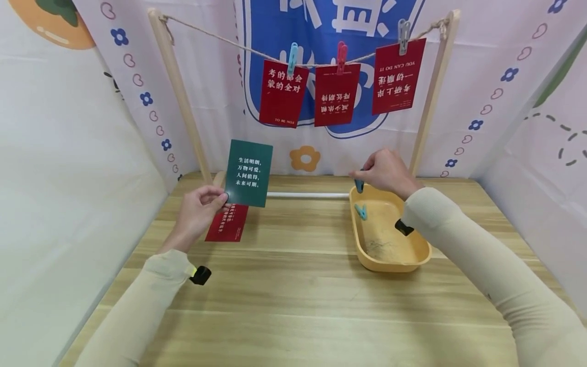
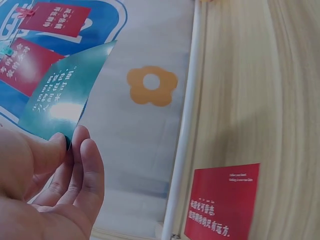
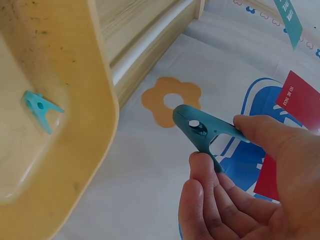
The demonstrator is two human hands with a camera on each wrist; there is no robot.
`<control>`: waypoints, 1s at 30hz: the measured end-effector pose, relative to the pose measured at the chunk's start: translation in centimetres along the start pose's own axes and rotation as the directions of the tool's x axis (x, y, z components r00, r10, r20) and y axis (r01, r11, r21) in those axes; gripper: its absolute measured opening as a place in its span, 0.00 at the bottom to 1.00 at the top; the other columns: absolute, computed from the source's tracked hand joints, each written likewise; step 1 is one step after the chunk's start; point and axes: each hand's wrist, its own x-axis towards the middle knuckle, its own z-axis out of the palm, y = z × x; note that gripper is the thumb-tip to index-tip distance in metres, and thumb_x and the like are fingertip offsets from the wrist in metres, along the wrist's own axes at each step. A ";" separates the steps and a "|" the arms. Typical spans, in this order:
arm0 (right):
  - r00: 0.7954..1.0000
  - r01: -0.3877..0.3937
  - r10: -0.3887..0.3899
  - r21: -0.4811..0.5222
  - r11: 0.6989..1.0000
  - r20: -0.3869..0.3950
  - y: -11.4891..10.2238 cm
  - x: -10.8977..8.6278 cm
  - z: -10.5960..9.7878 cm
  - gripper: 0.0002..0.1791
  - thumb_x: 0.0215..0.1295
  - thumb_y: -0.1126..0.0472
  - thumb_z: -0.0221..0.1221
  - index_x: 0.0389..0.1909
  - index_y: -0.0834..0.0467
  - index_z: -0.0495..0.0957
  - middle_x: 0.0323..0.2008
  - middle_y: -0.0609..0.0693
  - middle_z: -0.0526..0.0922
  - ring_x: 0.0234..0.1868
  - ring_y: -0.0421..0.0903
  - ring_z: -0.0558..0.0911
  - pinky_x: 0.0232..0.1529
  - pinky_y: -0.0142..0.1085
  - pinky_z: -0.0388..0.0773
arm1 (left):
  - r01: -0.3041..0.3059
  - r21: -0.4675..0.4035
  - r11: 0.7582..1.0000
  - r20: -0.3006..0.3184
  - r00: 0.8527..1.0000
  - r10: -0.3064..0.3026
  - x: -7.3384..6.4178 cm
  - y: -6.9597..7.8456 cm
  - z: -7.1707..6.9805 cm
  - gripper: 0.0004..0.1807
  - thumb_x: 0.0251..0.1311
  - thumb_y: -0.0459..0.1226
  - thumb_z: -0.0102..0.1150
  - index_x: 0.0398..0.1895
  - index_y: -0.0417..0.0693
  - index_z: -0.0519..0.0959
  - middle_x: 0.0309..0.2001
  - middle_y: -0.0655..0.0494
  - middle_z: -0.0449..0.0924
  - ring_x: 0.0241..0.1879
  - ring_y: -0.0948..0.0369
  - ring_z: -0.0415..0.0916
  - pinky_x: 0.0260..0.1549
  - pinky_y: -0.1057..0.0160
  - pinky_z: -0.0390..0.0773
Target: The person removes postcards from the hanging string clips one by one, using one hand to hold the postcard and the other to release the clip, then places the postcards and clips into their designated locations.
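My left hand (image 1: pixel 198 211) pinches a green card (image 1: pixel 249 171) with white writing by its lower left corner, thumb in front. Below that hand a red card (image 1: pixel 231 224) lies on the table, partly covered in the head view. Over the far end of a yellow tray (image 1: pixel 367 262), my right hand (image 1: pixel 387 171) pinches a blue-green clothespin (image 3: pixel 200 127) by its two legs between thumb and fingers. A lighter teal clothespin (image 3: pixel 40 107) lies inside the tray. Three red cards hang from a twine line, held by a light blue clothespin (image 1: pixel 292 58), a red clothespin (image 1: pixel 342 57) and a grey clothespin (image 1: pixel 403 36).
The twine (image 1: pixel 215 38) is tied between two wooden posts, left (image 1: pixel 181 97) and right (image 1: pixel 433 97). A white rod (image 1: pixel 307 195) runs low along the back of the wooden table (image 1: pixel 284 306). Printed cloth (image 1: pixel 206 122) hangs behind the line.
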 end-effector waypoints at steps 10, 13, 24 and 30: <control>0.999 -0.031 0.031 0.009 0.999 0.042 0.9 0.2 0.3 0.22 0.69 0.44 0.69 0.38 0.61 0.90 0.37 0.58 0.90 0.39 0.53 0.80 0.33 0.36 0.77 | 0.047 0.077 0.996 -0.006 0.999 -0.047 -0.3 -1.1 0.2 0.21 0.78 0.46 0.57 0.67 0.46 0.77 0.63 0.43 0.84 0.59 0.47 0.83 0.53 0.75 0.82; 0.998 -0.046 0.046 0.006 0.999 0.052 1.4 0.2 0.5 0.21 0.69 0.44 0.69 0.38 0.61 0.90 0.33 0.56 0.89 0.38 0.53 0.79 0.31 0.36 0.75 | 0.038 0.092 0.995 0.006 0.999 -0.039 -0.3 -1.3 0.5 0.21 0.78 0.46 0.57 0.66 0.45 0.77 0.62 0.43 0.85 0.55 0.51 0.86 0.55 0.71 0.84; 0.993 -0.067 0.068 -0.014 0.998 0.094 2.6 0.5 1.0 0.25 0.68 0.44 0.70 0.20 0.59 0.82 0.14 0.45 0.69 0.23 0.44 0.68 0.22 0.33 0.62 | 0.013 0.031 0.999 0.045 0.999 -0.015 -0.2 -1.7 1.2 0.20 0.78 0.43 0.58 0.64 0.40 0.77 0.57 0.39 0.87 0.44 0.63 0.87 0.48 0.74 0.86; 0.991 -0.059 0.062 -0.035 0.998 0.120 3.5 0.9 1.1 0.23 0.68 0.46 0.70 0.21 0.59 0.86 0.13 0.45 0.73 0.20 0.43 0.69 0.21 0.32 0.61 | 0.025 0.036 0.999 0.043 0.999 -0.027 -0.3 -2.2 1.7 0.19 0.77 0.41 0.59 0.63 0.38 0.78 0.57 0.37 0.87 0.43 0.63 0.87 0.48 0.72 0.86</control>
